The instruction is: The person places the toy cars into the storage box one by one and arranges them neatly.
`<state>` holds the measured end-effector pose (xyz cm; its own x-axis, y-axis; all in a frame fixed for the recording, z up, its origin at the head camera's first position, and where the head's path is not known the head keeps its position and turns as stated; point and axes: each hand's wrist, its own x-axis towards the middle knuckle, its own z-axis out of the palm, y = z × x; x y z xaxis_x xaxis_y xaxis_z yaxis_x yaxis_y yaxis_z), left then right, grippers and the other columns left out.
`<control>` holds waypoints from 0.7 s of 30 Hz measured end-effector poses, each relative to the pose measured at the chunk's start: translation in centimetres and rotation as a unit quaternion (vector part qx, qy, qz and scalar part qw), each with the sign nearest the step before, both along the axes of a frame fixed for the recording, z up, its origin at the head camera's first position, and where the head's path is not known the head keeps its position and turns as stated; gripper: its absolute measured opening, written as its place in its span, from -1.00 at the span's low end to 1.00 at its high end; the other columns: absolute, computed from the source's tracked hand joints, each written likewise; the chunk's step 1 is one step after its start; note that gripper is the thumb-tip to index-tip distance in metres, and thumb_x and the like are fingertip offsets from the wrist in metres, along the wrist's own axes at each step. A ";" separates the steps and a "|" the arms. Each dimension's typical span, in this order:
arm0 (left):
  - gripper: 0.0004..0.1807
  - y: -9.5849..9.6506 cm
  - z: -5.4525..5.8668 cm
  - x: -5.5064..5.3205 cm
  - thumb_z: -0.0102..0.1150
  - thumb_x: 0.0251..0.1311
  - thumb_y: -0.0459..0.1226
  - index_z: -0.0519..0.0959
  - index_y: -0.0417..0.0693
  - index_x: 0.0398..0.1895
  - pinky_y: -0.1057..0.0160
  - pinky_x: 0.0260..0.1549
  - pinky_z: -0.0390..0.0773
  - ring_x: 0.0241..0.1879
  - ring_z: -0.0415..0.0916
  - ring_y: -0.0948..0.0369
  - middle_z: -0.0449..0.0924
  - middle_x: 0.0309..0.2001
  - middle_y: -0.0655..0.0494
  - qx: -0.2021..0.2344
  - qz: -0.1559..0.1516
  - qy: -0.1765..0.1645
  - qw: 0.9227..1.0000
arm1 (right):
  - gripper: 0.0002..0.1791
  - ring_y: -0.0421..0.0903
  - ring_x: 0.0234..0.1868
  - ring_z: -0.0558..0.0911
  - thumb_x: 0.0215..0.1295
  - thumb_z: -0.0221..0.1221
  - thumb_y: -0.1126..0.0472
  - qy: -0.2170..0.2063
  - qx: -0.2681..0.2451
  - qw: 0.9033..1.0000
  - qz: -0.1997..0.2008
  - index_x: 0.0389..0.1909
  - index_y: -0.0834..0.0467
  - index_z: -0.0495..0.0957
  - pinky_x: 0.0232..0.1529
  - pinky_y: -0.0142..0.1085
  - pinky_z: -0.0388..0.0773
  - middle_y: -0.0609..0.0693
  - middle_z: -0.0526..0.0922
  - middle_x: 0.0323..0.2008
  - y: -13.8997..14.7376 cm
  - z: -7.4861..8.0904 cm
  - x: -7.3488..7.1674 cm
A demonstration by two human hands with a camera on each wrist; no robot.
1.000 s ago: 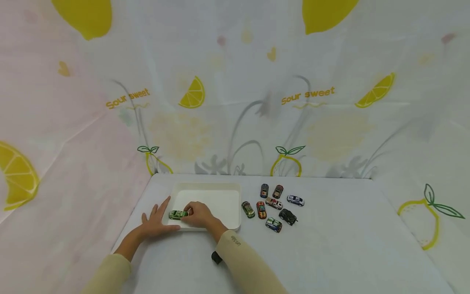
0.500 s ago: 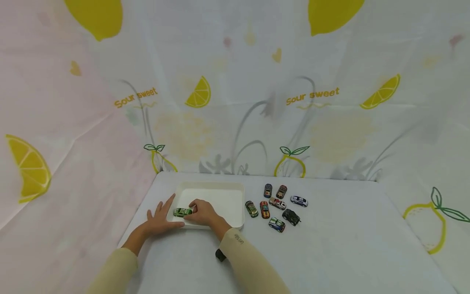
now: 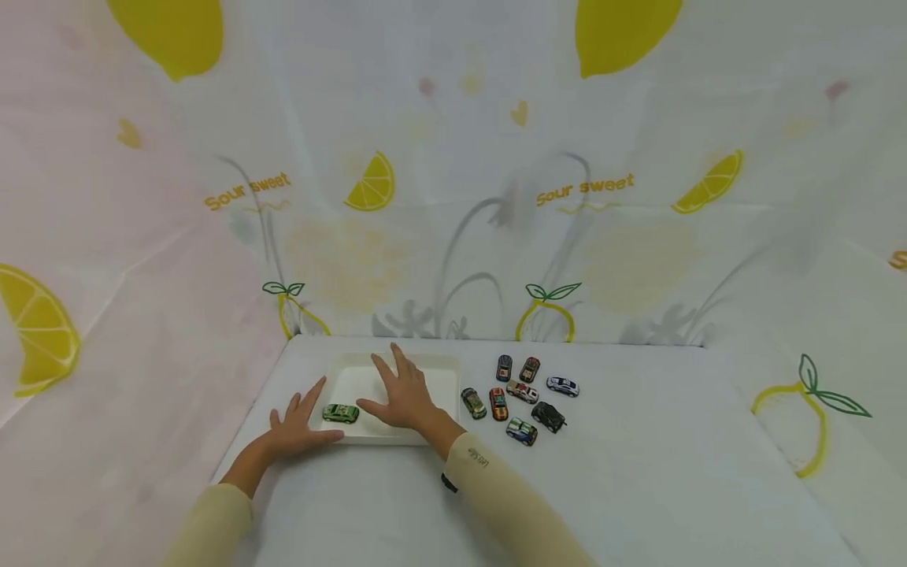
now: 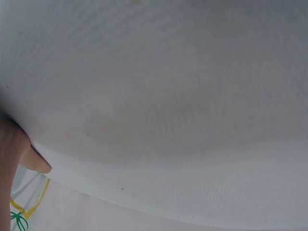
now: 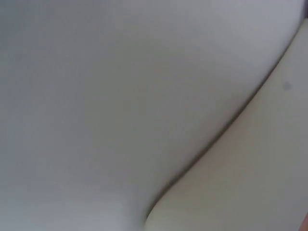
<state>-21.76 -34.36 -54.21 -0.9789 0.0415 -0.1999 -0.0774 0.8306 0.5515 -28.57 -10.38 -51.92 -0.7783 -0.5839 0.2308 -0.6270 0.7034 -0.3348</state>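
A green toy car (image 3: 341, 413) sits in the front left corner of a shallow white tray (image 3: 442, 437). My left hand (image 3: 294, 429) lies with spread fingers along the tray's left and front edges, its thumb at the front rim. Over the tray's middle is my right hand (image 3: 409, 398), fingers extended and apart, holding nothing; the green car is a short way left of its thumb. Only part of the left hand (image 4: 14, 154) shows in the left wrist view. The right wrist view has mostly white surface and the tray's pale side (image 5: 240, 183).
Right of the tray several toy cars form a loose group: a camouflage-green one (image 3: 473, 402) nearest the tray, an orange one (image 3: 499, 403), a black one (image 3: 549, 416), and a white one (image 3: 563, 386) farthest right. A printed cloth backdrop (image 3: 453, 260) rises behind the white table (image 3: 638, 472).
My right hand has let go of the green car, spread its fingers and moved right and back over the tray. The car stays in the corner. My left hand keeps its place.
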 end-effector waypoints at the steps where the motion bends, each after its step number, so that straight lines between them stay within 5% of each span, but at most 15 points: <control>1: 0.28 -0.1 0.2 0.0 0.30 0.04 0.24 -0.32 0.05 0.60 -0.60 0.19 -0.51 0.46 -0.41 -0.46 -0.23 0.55 -0.35 -0.003 0.001 -0.001 1.000 | -0.12 0.16 0.47 0.23 0.34 0.02 -0.37 0.012 0.014 1.000 -0.001 0.56 -0.09 0.01 0.39 0.07 0.29 0.16 -0.14 0.58 0.3 0.2 -0.2; 6: 0.29 -0.7 0.6 -0.3 0.30 0.03 0.26 -0.33 0.03 0.59 -0.59 0.19 -0.55 0.47 -0.43 -0.45 -0.23 0.54 -0.38 -0.005 0.006 -0.003 1.000 | -0.07 0.14 0.53 0.10 0.33 -0.02 -0.42 0.038 0.045 0.998 -0.005 0.59 -0.14 -0.11 0.46 0.11 0.13 0.17 -0.32 0.59 1.9 0.8 -1.2; 11: 0.30 -0.9 0.3 -0.2 0.31 0.02 0.23 -0.33 0.02 0.59 -0.58 0.20 -0.57 0.47 -0.43 -0.45 -0.22 0.53 -0.40 0.001 0.012 0.000 1.000 | -0.06 0.14 0.56 0.03 0.32 -0.05 -0.44 0.020 0.044 0.999 -0.021 0.59 -0.18 -0.13 0.49 0.16 0.03 0.14 -0.37 0.60 4.1 0.8 -2.2; 21: 0.29 0.0 0.3 0.3 0.33 0.02 0.21 -0.32 0.02 0.59 -0.55 0.21 -0.58 0.48 -0.46 -0.43 -0.26 0.55 -0.36 0.018 0.010 -0.014 1.000 | -0.05 0.24 0.55 0.02 0.32 -0.01 -0.41 0.011 0.072 0.994 -0.082 0.59 -0.07 -0.06 0.49 0.21 -0.06 0.16 -0.36 0.60 12.9 1.4 -3.5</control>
<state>-21.44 -34.33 -53.95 -0.9735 0.0304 -0.2265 -0.1093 0.8084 0.5783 -32.11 2.56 -50.48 -0.8620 -0.4772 0.1712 -0.5051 0.8368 -0.2110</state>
